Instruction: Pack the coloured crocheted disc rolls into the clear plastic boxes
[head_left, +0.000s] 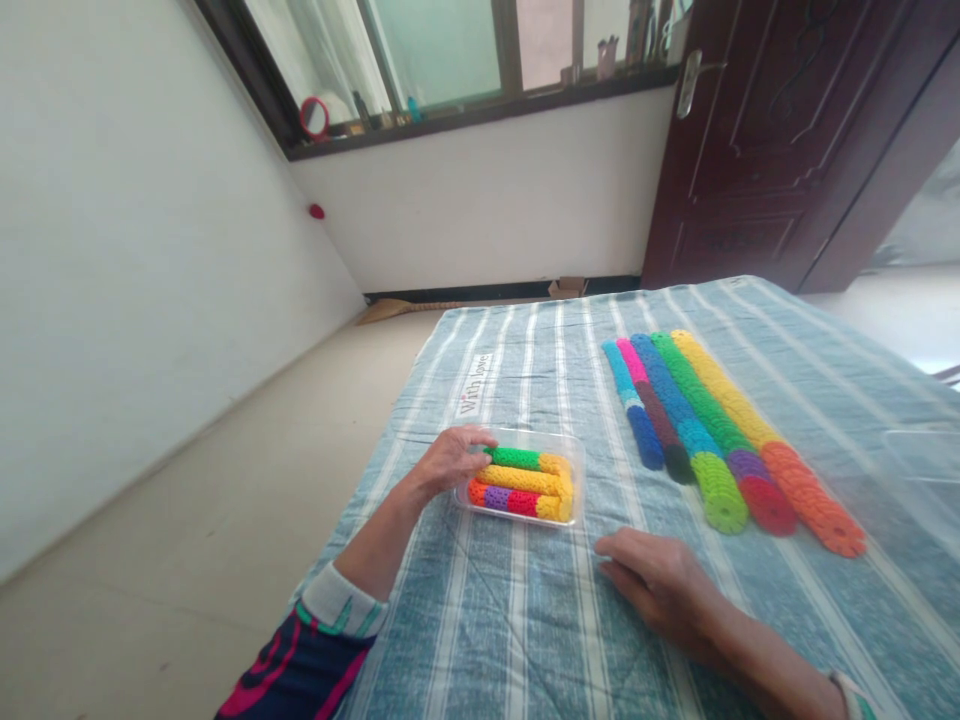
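A clear plastic box (519, 519) sits on the striped cloth, holding rows of round, notched plastic discs. Inside it lie a row of green discs (516, 459) with yellow at its end, a yellow row (521, 480), and a row of orange, purple, red and yellow discs (523, 502). My left hand (452, 462) reaches over the box's left edge, fingers and thumb closed around the left end of the green row. My right hand (656, 580) hovers or rests just right of the box, its fingers stretched leftward, thumb slightly apart, nothing visible between them.
Several long rows of coloured discs (724, 400) lie side by side on the cloth at right. A transparent lid-like sheet (926, 455) is at the right edge. The bed-like surface ends at left above the tiled floor (225, 500). A dark red door (757, 140) stands behind.
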